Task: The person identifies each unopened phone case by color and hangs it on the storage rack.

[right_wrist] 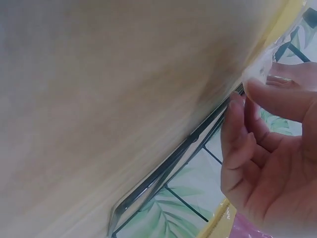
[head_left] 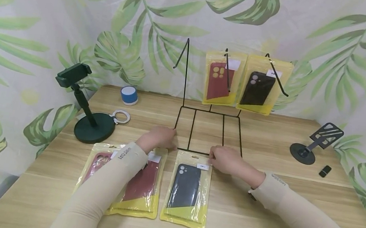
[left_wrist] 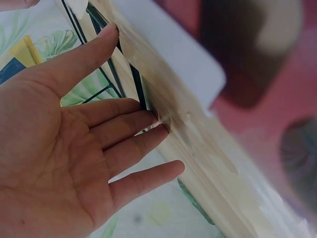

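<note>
In the head view my left hand (head_left: 160, 137) reaches to the near left corner of a black wire display rack (head_left: 192, 130). Its fingers are fairly straight, and the thumb lies against the wire in the left wrist view. My right hand (head_left: 226, 160) has curled fingers and pinches the top right corner of a yellow-edged packet with a dark phone case (head_left: 185, 185), beside the rack's front wire. The thumb of the right hand (right_wrist: 272, 163) lies over the clear plastic edge. Red phone case packets (head_left: 142, 184) lie under my left forearm, partly hidden.
A red phone case packet (head_left: 220, 80) and a black phone case packet (head_left: 258, 88) hang on the rack's hooks. Left stand a dark green phone stand (head_left: 94, 128), a blue speaker (head_left: 129, 96) and a coiled white cable (head_left: 121, 117). Right are a folding stand (head_left: 304, 153) and a small black stick (head_left: 325, 171).
</note>
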The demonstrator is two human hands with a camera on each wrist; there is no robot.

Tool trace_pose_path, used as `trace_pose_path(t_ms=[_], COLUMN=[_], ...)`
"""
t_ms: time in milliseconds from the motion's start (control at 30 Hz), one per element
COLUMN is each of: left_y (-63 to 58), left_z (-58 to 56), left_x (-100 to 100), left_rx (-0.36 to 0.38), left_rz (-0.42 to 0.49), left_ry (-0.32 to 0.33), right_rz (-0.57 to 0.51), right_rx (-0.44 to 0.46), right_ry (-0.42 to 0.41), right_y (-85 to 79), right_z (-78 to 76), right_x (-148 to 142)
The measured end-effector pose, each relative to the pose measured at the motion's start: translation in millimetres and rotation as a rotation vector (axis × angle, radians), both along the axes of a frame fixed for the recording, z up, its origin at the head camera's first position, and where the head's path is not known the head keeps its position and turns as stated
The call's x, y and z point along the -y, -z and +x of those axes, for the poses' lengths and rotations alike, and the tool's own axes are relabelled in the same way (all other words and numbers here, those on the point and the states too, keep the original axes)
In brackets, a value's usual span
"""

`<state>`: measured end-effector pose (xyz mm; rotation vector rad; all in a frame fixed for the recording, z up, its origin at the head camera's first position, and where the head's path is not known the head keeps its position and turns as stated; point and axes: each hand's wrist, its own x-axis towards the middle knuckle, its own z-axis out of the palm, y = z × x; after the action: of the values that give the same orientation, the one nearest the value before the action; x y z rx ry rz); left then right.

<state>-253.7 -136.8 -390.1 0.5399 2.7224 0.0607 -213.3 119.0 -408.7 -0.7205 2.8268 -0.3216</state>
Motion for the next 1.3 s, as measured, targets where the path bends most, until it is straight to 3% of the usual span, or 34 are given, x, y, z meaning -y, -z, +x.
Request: trace_pose_path(t_ms=[367, 600, 833, 1033, 1200, 1300], left_y=[0.2, -0.2, -0.6, -2.0, -1.8, 0.1], left_z=[-1.6, -1.4, -2.3, -3.6, -2.4, -3.1], left_x=[0, -1, -1, -1, -2, -2], left_rx=[0.009, 0.014, 0.019, 0.025, 0.031, 0.022], left_rz=[0.012, 0.020, 0.016, 0.015, 0.013, 0.007], left_ry=[0.000, -0.006, -0.011, -0.008, -0.017, -0.017], right_rz=[-0.164, -0.339, -0.489, -0.603, -0.713, -0.759], right_rx=[-0.201, -0.327, -0.535, -0.644, -0.838, -0.962], right_ry=[0.001, 0.039, 0.005, -0.019, -0.062, -0.020], right_y=[-9.2, -27.6, -38.8, -47.0, -62.5, -77.5], right_z=[17.6, 33.9, 45.4, 53.4, 51.4, 44.8], right_x=[-15, -29, -44, -57, -73, -84])
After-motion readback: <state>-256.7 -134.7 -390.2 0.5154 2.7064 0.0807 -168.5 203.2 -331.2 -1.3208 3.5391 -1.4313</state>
